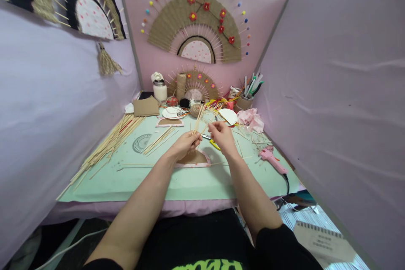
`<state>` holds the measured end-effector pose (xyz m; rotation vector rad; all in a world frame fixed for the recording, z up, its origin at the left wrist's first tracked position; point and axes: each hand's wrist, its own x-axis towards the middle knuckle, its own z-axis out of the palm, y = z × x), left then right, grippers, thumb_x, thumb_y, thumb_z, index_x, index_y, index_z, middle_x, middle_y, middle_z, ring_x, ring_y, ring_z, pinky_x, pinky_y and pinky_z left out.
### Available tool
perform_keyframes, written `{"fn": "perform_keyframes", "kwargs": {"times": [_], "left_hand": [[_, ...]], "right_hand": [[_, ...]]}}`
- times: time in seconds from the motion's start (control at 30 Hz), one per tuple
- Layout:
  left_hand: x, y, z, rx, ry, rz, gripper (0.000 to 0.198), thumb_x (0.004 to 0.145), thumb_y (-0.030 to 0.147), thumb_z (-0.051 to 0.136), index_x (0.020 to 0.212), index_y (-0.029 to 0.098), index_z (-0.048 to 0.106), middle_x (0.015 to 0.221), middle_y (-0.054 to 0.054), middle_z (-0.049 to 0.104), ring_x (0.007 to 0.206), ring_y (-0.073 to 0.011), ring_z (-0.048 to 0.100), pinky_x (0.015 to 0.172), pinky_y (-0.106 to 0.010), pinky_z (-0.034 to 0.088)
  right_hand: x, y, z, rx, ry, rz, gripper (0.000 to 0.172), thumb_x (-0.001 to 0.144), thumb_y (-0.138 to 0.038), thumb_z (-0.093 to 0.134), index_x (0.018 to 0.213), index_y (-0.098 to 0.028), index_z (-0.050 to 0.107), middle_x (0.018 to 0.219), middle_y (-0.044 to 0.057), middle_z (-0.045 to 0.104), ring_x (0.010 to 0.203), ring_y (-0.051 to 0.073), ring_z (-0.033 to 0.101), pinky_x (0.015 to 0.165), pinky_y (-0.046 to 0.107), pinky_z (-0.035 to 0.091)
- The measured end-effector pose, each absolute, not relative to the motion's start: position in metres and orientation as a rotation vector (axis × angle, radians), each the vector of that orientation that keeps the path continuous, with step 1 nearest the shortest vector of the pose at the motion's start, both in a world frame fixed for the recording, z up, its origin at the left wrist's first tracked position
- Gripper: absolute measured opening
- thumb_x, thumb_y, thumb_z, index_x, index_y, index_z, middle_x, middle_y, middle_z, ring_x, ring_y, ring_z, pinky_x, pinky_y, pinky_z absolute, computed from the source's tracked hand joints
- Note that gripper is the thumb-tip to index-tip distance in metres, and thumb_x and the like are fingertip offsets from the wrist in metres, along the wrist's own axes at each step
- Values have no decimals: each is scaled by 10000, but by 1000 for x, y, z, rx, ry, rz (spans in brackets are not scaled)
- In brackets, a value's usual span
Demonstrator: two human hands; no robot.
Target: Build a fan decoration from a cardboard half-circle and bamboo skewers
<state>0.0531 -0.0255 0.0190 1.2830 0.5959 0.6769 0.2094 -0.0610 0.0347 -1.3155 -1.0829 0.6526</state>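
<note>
My left hand (pixel 187 142) is closed around a small bundle of thin bamboo sticks (pixel 200 117), which point up and away from me. Just to its right, my right hand (pixel 222 136) has its fingertips pinched together; whatever they hold is too small to make out. Below the hands lies a half-round cardboard piece (pixel 193 158) with a pink-and-white cloth edge, partly covered by my left hand. Scissors with yellow handles (pixel 215 145) rest on the table, half hidden behind my right hand.
Long sticks (pixel 109 141) lie in a pile at the left, near a protractor (pixel 141 143) and a shorter bunch (pixel 160 140). A pink glue gun (pixel 272 161) lies at the right with its cord over the edge. Twine, a jar (pixel 160 91) and a tool pot (pixel 243 103) stand behind.
</note>
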Motion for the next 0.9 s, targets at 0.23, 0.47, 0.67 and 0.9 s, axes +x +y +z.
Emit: {"fn": "perform_keyframes", "kwargs": {"times": [0.23,0.47,0.67,0.9], "left_hand": [[53,-11,8,1469,997,837,293,878,420,473,750,171,560,612,8,567,455,-88,418,470,-234,315],[49,3,2,1642,1220,1025,335,888,401,380,798,179,615,661,-27,665,534,-138,511,555,-269,385],[50,2,1,1631,1220,1020,327,884,410,395,811,183,618,650,-25,660,538,-141,515,548,-264,384],[50,0,3,1652,1217,1010,333,890,419,387,795,189,609,657,-21,660,540,-140,514,556,-265,384]], "right_hand": [[220,-56,35,-1388,-1020,945,172,762,-317,654,757,-172,561,608,3,628,516,103,565,473,193,415],[227,-57,16,-1849,-1241,640,661,743,-125,607,1366,-160,390,521,-72,601,448,154,568,516,239,440],[218,-50,6,-2039,-1458,469,222,760,-111,548,949,-168,649,565,-10,649,584,153,630,637,228,437],[217,-48,5,-2126,-1518,345,126,785,-126,558,779,-165,677,656,41,691,703,163,647,687,230,414]]}}
